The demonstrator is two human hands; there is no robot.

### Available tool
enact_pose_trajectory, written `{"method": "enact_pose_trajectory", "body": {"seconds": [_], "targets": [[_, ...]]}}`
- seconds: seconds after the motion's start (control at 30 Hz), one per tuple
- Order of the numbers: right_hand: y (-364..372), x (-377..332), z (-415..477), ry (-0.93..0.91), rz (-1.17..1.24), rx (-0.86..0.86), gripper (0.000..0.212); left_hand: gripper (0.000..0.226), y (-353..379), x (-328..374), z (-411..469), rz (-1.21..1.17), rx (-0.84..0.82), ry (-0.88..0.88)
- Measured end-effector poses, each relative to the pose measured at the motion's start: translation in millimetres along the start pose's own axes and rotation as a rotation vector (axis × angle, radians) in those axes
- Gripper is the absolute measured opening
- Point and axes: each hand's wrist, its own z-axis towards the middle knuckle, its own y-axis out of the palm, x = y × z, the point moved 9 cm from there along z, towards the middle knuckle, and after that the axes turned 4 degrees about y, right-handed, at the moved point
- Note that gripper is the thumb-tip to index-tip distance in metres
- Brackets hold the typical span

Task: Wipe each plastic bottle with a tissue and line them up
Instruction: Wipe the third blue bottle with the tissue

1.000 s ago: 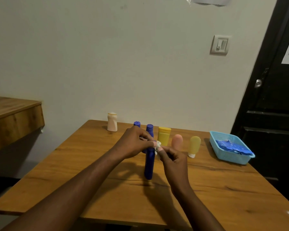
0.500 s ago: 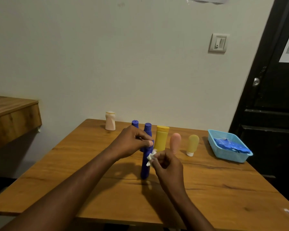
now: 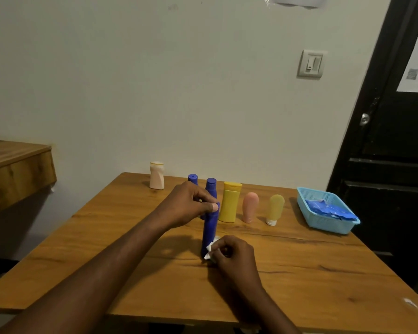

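A tall blue bottle point(image 3: 210, 229) stands upright on the wooden table point(image 3: 299, 266). My left hand point(image 3: 188, 205) grips its top. My right hand point(image 3: 232, 253) pinches a crumpled white tissue point(image 3: 211, 249) against the bottle's lower part. Behind stand two more blue bottles point(image 3: 211, 186), one point(image 3: 192, 179) partly hidden by my left hand, then a yellow bottle point(image 3: 230, 201), a pink bottle point(image 3: 250, 207) and a pale yellow bottle point(image 3: 275, 209) in a row. A cream bottle point(image 3: 157, 175) stands apart at the far left.
A light blue basket point(image 3: 323, 213) holding blue packets sits at the table's right edge. A wooden shelf point(image 3: 15, 169) juts out on the left. A dark door point(image 3: 391, 141) is at the right, a wall behind the table.
My right hand has slid the tissue down the blue bottle from near its top to near its base. My left hand has kept its hold on the top.
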Motion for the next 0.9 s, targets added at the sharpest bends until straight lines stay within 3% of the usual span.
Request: {"method": "enact_pose_trajectory", "body": {"seconds": [0.27, 0.33, 0.5, 0.6, 0.67, 0.9], "targets": [[-30.6, -47.7, 20.4, -0.165, 0.156, 0.260, 0.016, 0.017, -0.3, -3.5, 0.9, 0.033, 0.022, -0.012], [-24.9, -39.9, 18.7, -0.125, 0.147, 0.251, 0.018, 0.017, -2.2, -5.2, 0.1, 0.014, 0.030, -0.016], [11.3, 0.5, -0.7, 0.107, 0.048, 0.013, 0.022, 0.016, -0.5, -5.0, -0.6, -0.009, 0.032, -0.001], [10.9, -1.6, -2.1, 0.086, -0.137, -0.054, 0.017, 0.017, 1.1, -6.2, 1.5, -0.011, 0.038, -0.003], [8.0, -4.5, -1.5, 0.075, -0.131, -0.083, 0.014, 0.016, -0.4, -9.0, 1.5, -0.024, 0.043, -0.013], [-3.5, -30.3, 7.1, -0.086, 0.092, 0.146, 0.022, 0.016, -14.9, -22.3, -2.7, -0.059, 0.066, -0.036]]}}
